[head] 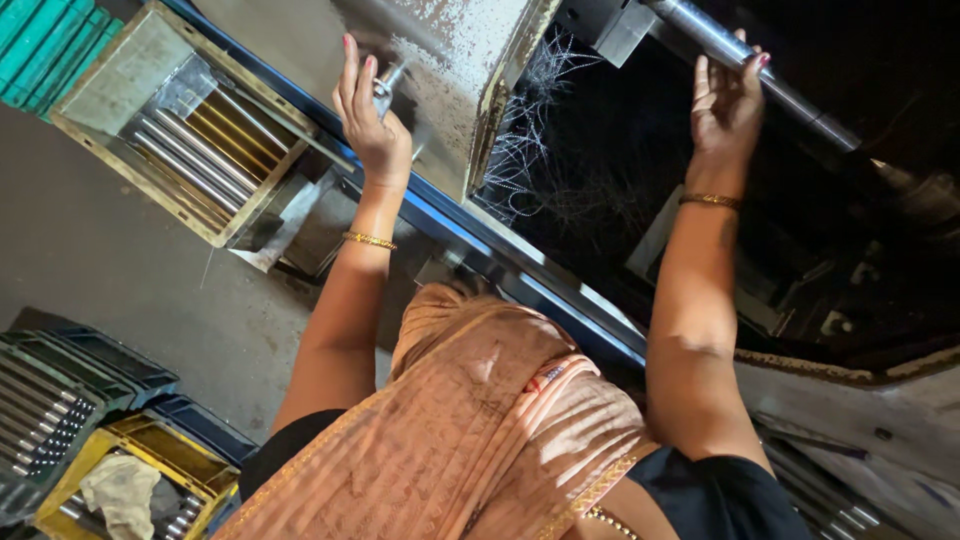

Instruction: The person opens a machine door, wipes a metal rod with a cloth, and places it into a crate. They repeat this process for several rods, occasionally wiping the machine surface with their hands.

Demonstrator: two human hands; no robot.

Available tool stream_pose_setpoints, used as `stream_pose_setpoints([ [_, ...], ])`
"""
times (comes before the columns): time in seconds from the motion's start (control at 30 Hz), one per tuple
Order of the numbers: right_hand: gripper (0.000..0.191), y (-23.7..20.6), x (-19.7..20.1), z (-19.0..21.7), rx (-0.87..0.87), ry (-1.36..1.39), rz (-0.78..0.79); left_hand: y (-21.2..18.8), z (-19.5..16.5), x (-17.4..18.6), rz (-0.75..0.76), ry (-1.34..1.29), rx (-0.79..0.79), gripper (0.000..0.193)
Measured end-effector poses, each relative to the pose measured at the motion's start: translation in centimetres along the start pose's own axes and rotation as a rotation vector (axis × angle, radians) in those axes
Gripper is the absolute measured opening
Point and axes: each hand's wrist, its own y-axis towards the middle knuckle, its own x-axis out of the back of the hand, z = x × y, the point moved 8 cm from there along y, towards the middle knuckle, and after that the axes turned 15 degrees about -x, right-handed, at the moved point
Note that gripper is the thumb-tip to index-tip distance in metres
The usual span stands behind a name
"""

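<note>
My left hand [368,108] reaches up to a small shiny metal handle [388,84] on the worn grey machine panel [450,60] and grips it. My right hand [727,105] is raised further right, its fingers wrapped on a thick polished steel rod [745,60] that slants across the dark machine opening [640,170]. Both wrists wear thin gold bangles. A peach scarf [490,420] hangs over my chest below the arms.
A metal tray [110,70] with several steel and brass rods sits at upper left. Tangled metal swarf [535,140] hangs inside the opening. Dark crates [50,400] of rods and a yellow crate [140,450] with a rag stand on the floor at lower left. A blue machine rail [540,290] runs diagonally.
</note>
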Motion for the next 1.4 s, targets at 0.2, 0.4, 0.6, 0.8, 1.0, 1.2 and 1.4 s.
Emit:
stream_pose_setpoints([
  [0.2, 0.066, -0.6, 0.3, 0.1, 0.048, 0.041, -0.119, 0.3, 0.1, 0.0, 0.027, -0.045, 0.059, 0.059],
  [0.4, 0.058, -1.2, 1.6, -0.4, 0.049, 0.170, -0.028, 0.6, -0.1, 0.1, 0.007, -0.018, 0.012, 0.060],
  [0.6, 0.036, -6.6, 5.7, -4.8, -0.202, 0.387, -0.143, 0.8, 0.3, -0.5, 0.003, 0.004, 0.001, 0.062],
  [0.8, 0.022, -14.6, 8.9, -13.1, -0.398, 0.271, -0.490, 1.4, 0.2, -1.0, 0.002, 0.002, -0.045, 0.064],
  [1.0, 0.054, -18.5, 7.4, -17.8, -0.702, 0.107, -0.496, 2.1, 0.1, -1.2, -0.003, 0.000, -0.029, 0.066],
  [1.2, 0.061, -22.1, 6.0, -17.6, -0.735, 0.117, -0.371, 3.1, -0.3, -1.1, -0.013, -0.025, -0.043, 0.070],
  [1.4, 0.057, -28.9, 6.9, -18.1, -0.725, -0.083, -0.409, 4.1, -0.3, -1.6, 0.070, -0.086, 0.021, 0.072],
])
